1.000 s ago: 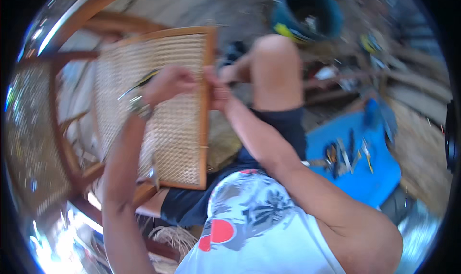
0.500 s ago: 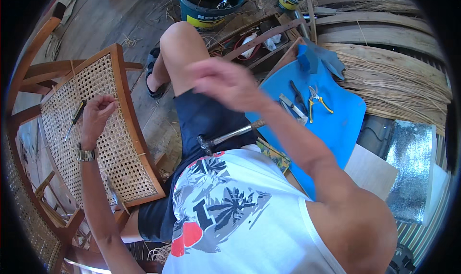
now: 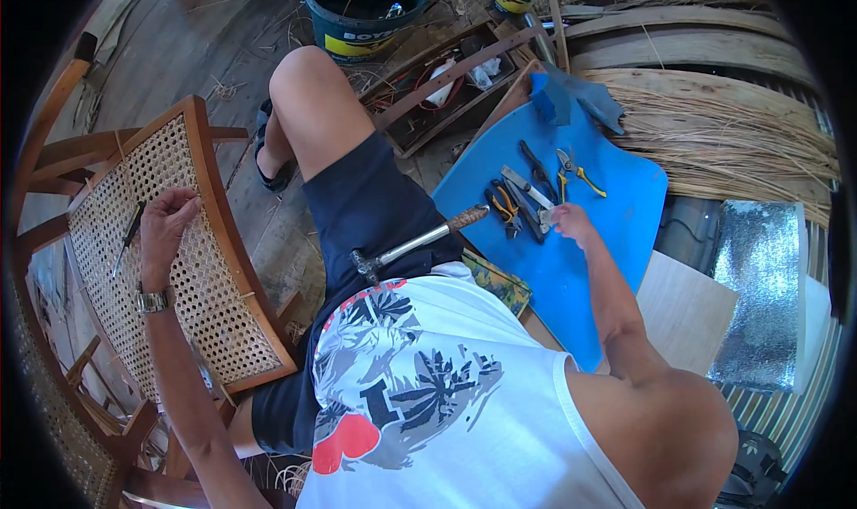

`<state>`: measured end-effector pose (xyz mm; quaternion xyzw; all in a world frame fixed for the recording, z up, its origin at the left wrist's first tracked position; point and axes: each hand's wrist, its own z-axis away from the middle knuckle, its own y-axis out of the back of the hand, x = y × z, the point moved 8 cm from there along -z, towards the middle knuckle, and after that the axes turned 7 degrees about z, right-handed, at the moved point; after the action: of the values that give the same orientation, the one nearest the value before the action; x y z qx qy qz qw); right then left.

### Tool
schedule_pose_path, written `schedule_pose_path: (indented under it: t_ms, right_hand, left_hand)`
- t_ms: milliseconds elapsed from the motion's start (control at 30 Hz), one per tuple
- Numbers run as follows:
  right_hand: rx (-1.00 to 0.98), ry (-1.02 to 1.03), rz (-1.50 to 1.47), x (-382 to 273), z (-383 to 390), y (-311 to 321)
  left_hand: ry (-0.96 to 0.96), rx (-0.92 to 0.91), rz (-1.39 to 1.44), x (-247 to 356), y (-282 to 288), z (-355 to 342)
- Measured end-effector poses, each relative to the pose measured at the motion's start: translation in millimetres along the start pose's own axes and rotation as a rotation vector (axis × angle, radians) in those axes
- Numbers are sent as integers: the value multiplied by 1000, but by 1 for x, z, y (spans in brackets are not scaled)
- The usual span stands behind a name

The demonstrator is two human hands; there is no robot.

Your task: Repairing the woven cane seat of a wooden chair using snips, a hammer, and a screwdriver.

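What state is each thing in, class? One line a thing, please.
Cane panel: woven across its wooden frame
Left grip: fingers curled, over the cane panel
Slim dark-handled tool: beside the left grip; unclear whether held
Right grip: at the end of a pale flat tool, hold unclear
Hammer: lying across the lap
Yellow-handled shears: handles spread, on the blue sheet
Bucket: upright, open
Wooden box: open, things inside

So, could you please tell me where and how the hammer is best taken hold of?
Probably by its brown grip, coming from the person's right with the right hand: the hammer lies slanted across the dark shorts, its metal head to the left, while the grip sticks out past them on the right, seemingly easy to close around.
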<state>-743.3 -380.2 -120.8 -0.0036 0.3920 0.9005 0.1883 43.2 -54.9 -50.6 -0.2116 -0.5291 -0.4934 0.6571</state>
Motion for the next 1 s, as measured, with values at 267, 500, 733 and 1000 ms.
schedule_pose_path:
  t_ms: [267,500,733,1000]
  right_hand:
    - [-8,221,498,-24,23,-58]
    - [192,470,131,-84,43,-32]
    - [190,1013,-213,-294,180,-14]
    - [-1021,1566,-832,-460,404,-38]
  left_hand:
    - [-36,37,-79,4,-5,-1]
    - [-30,76,-418,44,-11,1]
    - [-120,-53,-708,98,15,11]
    - [-87,-54,-1000,108,89,85]
